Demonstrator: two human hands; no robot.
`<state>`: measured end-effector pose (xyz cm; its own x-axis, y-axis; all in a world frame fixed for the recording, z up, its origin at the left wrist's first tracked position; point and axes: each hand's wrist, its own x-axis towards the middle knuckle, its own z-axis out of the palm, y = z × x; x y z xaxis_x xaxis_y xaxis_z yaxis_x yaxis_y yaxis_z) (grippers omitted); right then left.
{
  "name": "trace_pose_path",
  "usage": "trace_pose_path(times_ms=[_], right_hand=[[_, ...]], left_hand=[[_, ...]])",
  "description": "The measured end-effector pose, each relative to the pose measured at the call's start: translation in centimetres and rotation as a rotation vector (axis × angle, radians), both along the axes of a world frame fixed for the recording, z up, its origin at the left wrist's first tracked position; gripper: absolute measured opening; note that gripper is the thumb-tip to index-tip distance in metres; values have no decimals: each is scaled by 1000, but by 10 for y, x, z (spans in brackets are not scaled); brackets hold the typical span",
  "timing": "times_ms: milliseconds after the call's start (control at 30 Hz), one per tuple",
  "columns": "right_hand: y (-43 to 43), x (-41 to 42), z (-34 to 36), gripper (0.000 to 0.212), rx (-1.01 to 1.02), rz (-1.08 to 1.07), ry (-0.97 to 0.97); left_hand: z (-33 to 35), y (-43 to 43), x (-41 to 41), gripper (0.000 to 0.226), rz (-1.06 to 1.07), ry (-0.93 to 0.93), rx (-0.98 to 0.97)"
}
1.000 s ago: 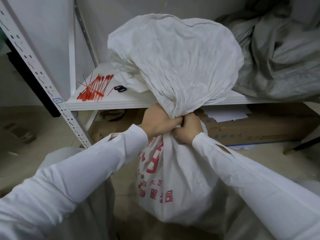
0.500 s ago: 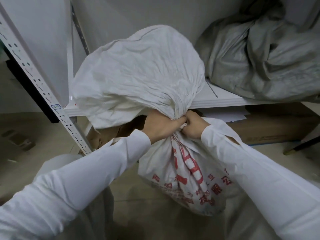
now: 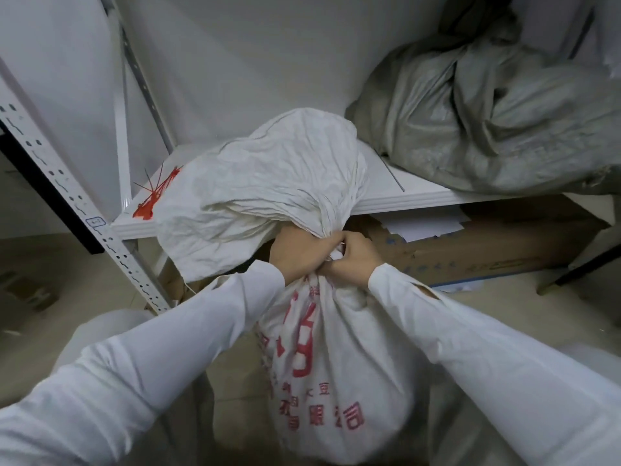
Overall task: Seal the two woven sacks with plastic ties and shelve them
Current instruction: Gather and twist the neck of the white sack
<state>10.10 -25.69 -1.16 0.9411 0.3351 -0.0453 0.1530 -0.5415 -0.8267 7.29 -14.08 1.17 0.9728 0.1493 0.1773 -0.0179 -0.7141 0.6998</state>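
One white sack [image 3: 322,381] near centre, before shelf [image 3: 403,200], unshelved; left hand [image 3: 299,253] and right hand [image 3: 353,260] both clenched on bunched neck; tie there not visible, sealing judged unfinished; red ties [image 3: 151,200] lie far left on shelf; grey sack [image 3: 487,129] shelved far right

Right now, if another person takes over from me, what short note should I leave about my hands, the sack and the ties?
Left hand and right hand both grip the gathered neck of the white sack, in front of the shelf.
Spare red ties lie on the shelf's left end. A grey sack sits on its right side.
Done: neck gathered. Whether a tie is on, the hands hide.
Left: finish the seal, shelve this sack, then the second one.
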Motion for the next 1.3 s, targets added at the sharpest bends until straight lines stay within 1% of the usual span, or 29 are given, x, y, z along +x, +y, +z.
trace_pose_path(times_ms=[67, 133, 200, 300, 367, 467, 567, 633, 700, 733, 800, 867, 933, 1000, 1033, 1100, 1133, 1167, 1200, 1267, 1300], right_hand=[[2, -2, -3, 33, 19, -41, -67], [2, -4, -4, 26, 27, -58, -135], [2, -4, -2, 26, 47, -36, -157], [-3, -2, 9, 35, 108, 59, -184], [-5, 1, 17, 34, 131, 114, -190], [-11, 2, 28, 25, 161, 149, -160], [-12, 7, 33, 27, 196, 203, -144], [-12, 13, 29, 27, 155, 225, -147], [-12, 18, 20, 20, 109, 223, -140], [-13, 22, 15, 20, 66, 222, -136], [-13, 25, 6, 26, -44, 190, -123], [-13, 28, -1, 26, -123, 163, -97], [-11, 30, 0, 25, -155, 151, -82], [-10, 32, 2, 19, -174, 128, -69], [-10, 33, 2, 18, -174, 111, -65], [-10, 32, 2, 22, -166, 78, -71], [-8, 32, 1, 20, -165, 61, -82], [-6, 32, 0, 16, -167, 47, -95], [-4, 30, 0, 14, -175, 40, -108], [1, 28, -2, 11, -198, 25, -145], [3, 27, -2, 10, -197, 21, -160]], left_hand=[[-2, -1, -5, 20, -35, -31, 79], [-3, -1, -9, 28, -59, -71, 138], [0, -1, -14, 30, -87, -84, 144], [13, -1, -22, 36, -126, -87, 182], [21, 0, -28, 40, -111, -70, 200], [24, 3, -31, 61, -95, -11, 94], [25, 1, -33, 62, -86, -8, 71], [22, 0, -31, 61, -95, 10, 58], [17, -1, -27, 64, -107, 82, -25], [15, -1, -25, 65, -112, 132, -72], [11, -3, -22, 62, -140, 233, -157], [6, -7, -23, 58, -156, 294, -224], [1, -12, -25, 59, -128, 266, -243], [-1, -13, -28, 59, -106, 221, -202], [-3, -11, -32, 54, -104, 209, -158], [-4, -9, -46, 28, -87, 163, -70], [-3, -7, -52, 23, -67, 122, -84], [-2, -5, -57, 31, -40, 71, -139], [1, -3, -61, 36, -15, 24, -250], [11, -2, -62, 24, 52, -34, -524], [15, -3, -59, 18, 88, -32, -622]])
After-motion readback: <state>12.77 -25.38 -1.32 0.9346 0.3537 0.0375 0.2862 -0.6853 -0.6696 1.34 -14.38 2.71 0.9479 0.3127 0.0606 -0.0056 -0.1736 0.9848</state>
